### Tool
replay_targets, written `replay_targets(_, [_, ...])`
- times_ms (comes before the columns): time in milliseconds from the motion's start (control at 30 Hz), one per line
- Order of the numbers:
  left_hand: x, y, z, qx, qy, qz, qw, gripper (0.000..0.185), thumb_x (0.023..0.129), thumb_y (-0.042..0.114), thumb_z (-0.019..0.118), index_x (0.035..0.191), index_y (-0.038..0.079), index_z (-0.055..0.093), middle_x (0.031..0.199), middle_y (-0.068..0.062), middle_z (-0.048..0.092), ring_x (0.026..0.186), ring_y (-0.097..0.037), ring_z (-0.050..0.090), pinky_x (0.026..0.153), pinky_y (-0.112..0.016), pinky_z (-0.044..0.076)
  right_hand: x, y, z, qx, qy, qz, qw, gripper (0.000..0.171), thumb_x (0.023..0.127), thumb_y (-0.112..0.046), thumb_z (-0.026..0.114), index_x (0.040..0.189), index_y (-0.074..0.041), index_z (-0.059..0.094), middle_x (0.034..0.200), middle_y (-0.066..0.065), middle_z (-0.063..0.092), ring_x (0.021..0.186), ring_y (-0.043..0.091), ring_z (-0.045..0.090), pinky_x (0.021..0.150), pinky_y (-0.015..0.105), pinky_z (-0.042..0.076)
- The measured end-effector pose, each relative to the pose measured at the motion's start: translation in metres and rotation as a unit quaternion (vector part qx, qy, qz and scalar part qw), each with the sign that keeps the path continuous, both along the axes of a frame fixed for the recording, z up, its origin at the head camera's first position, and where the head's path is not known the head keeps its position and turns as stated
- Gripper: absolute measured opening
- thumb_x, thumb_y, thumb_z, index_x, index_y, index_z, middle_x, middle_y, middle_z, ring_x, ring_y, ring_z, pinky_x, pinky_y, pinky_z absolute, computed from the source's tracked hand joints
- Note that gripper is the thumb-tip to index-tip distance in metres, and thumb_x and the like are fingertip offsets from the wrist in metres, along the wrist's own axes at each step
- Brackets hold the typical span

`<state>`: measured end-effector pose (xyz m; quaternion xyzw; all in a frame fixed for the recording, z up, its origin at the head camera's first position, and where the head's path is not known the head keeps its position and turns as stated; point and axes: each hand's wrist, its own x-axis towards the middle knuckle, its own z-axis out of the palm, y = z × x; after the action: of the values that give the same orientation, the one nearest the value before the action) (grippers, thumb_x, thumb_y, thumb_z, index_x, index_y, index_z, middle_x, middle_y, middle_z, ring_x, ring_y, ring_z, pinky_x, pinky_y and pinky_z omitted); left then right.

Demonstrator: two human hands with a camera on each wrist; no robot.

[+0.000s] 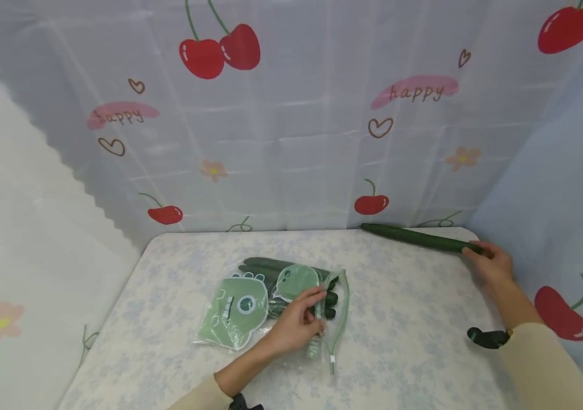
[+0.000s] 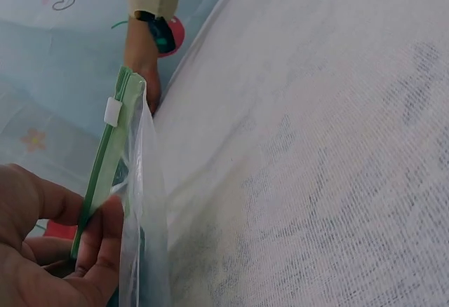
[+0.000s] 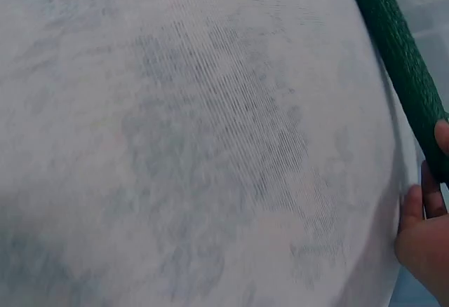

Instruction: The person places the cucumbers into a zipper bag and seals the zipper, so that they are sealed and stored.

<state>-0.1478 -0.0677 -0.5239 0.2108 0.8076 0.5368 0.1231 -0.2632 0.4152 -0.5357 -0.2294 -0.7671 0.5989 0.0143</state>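
My left hand point(image 1: 296, 324) pinches the green zip edge of a clear plastic slider bag point(image 1: 341, 307), near its mouth. A white slider point(image 2: 112, 111) sits on that edge in the left wrist view. The bag lies on the table with green monster prints, and several dark green cucumbers point(image 1: 258, 262) show inside it. At the back right corner my right hand point(image 1: 493, 265) grips one end of a long cucumber point(image 1: 409, 234). In the right wrist view, thumb and fingers are around the end of this cucumber point(image 3: 400, 55), beside the table edge.
The table point(image 1: 404, 330) wears a pale cloth with a faint blue pattern. A curtain point(image 1: 291, 131) printed with cherries stands behind it and along both sides, close to the right arm.
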Motion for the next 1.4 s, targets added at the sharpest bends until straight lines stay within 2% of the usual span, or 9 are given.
replay_targets(67, [0.001, 0.001, 0.0, 0.005, -0.016, 0.002, 0.9999, 0.062, 0.091, 0.004, 0.064, 0.149, 0.006, 0.042, 0.161, -0.003, 0.031, 0.067, -0.003, 0.058, 0.062, -0.019, 0.053, 0.011, 0.002, 0.0, -0.073, 0.026, 0.019, 0.997, 0.042, 0.088, -0.033, 0.073, 0.129, -0.028, 0.061, 0.1, -0.022, 0.049, 0.087, -0.007, 0.051, 0.072, 0.01, 0.049])
replay_targets(200, [0.001, 0.002, 0.0, 0.009, -0.032, 0.003, 0.9994, 0.063, 0.091, 0.005, 0.065, 0.15, 0.007, 0.042, 0.162, -0.001, 0.03, 0.068, -0.003, 0.06, 0.065, -0.019, 0.054, 0.034, 0.002, 0.003, -0.203, 0.059, 0.048, 0.976, 0.032, 0.086, -0.013, 0.076, 0.116, -0.023, 0.067, 0.104, -0.014, 0.058, 0.084, -0.002, 0.069, 0.073, 0.016, 0.058])
replay_targets(367, [-0.001, 0.002, 0.001, 0.006, -0.026, 0.002, 0.9997, 0.063, 0.091, 0.004, 0.064, 0.149, 0.006, 0.042, 0.162, -0.003, 0.03, 0.067, -0.002, 0.059, 0.065, -0.019, 0.054, 0.057, -0.005, 0.005, -0.235, 0.105, 0.1, 0.961, 0.025, 0.088, 0.0, 0.071, 0.109, -0.012, 0.07, 0.105, -0.013, 0.07, 0.087, 0.008, 0.074, 0.081, 0.024, 0.06])
replay_targets(467, [-0.001, 0.002, 0.001, 0.006, -0.024, 0.001, 0.9997, 0.062, 0.091, 0.005, 0.064, 0.149, 0.006, 0.042, 0.162, -0.003, 0.031, 0.067, -0.002, 0.058, 0.064, -0.019, 0.053, 0.072, -0.012, 0.01, -0.232, 0.129, 0.119, 0.957, 0.021, 0.089, 0.004, 0.068, 0.106, -0.008, 0.069, 0.107, -0.01, 0.075, 0.089, 0.01, 0.075, 0.082, 0.025, 0.06])
replay_targets(567, [-0.002, 0.003, 0.001, 0.007, -0.023, -0.001, 0.9997, 0.062, 0.091, 0.005, 0.065, 0.149, 0.007, 0.042, 0.162, -0.003, 0.031, 0.067, -0.002, 0.058, 0.064, -0.019, 0.053, 0.087, -0.019, 0.019, -0.268, 0.152, 0.088, 0.947, 0.022, 0.088, 0.008, 0.065, 0.104, -0.006, 0.07, 0.107, -0.005, 0.075, 0.088, 0.015, 0.076, 0.081, 0.029, 0.06])
replay_targets(733, [-0.001, 0.002, 0.002, 0.001, -0.02, -0.002, 0.9998, 0.063, 0.091, 0.007, 0.065, 0.15, 0.008, 0.042, 0.162, -0.002, 0.031, 0.067, -0.003, 0.058, 0.063, -0.019, 0.053, 0.112, -0.027, 0.028, -0.339, 0.191, 0.036, 0.921, 0.025, 0.087, 0.017, 0.06, 0.098, -0.003, 0.072, 0.104, 0.002, 0.076, 0.09, 0.021, 0.076, 0.078, 0.037, 0.061])
replay_targets(1000, [-0.001, 0.002, 0.0, -0.007, -0.019, 0.0, 0.9998, 0.062, 0.092, 0.006, 0.064, 0.149, 0.009, 0.042, 0.161, -0.001, 0.031, 0.069, -0.005, 0.059, 0.065, -0.019, 0.053, 0.161, -0.038, 0.026, -0.322, 0.214, 0.051, 0.921, 0.023, 0.09, 0.017, 0.056, 0.093, -0.002, 0.069, 0.104, 0.004, 0.076, 0.09, 0.021, 0.076, 0.075, 0.04, 0.06])
replay_targets(1133, [0.0, 0.002, 0.0, 0.0, -0.025, 0.001, 0.9997, 0.062, 0.091, 0.006, 0.064, 0.149, 0.009, 0.042, 0.161, -0.001, 0.031, 0.067, -0.004, 0.058, 0.065, -0.019, 0.053, 0.182, -0.037, 0.024, -0.314, 0.215, 0.086, 0.921, 0.028, 0.094, 0.016, 0.05, 0.099, -0.003, 0.069, 0.108, 0.003, 0.075, 0.096, 0.019, 0.074, 0.077, 0.043, 0.059])
replay_targets(1400, [0.0, 0.001, 0.001, 0.015, -0.039, 0.001, 0.9991, 0.067, 0.089, 0.005, 0.066, 0.15, 0.01, 0.041, 0.162, -0.001, 0.03, 0.067, -0.004, 0.059, 0.066, -0.021, 0.056, 0.21, -0.031, 0.015, -0.339, 0.219, 0.175, 0.898, 0.038, 0.097, 0.018, 0.035, 0.105, -0.007, 0.063, 0.118, 0.004, 0.071, 0.107, 0.019, 0.071, 0.083, 0.043, 0.058])
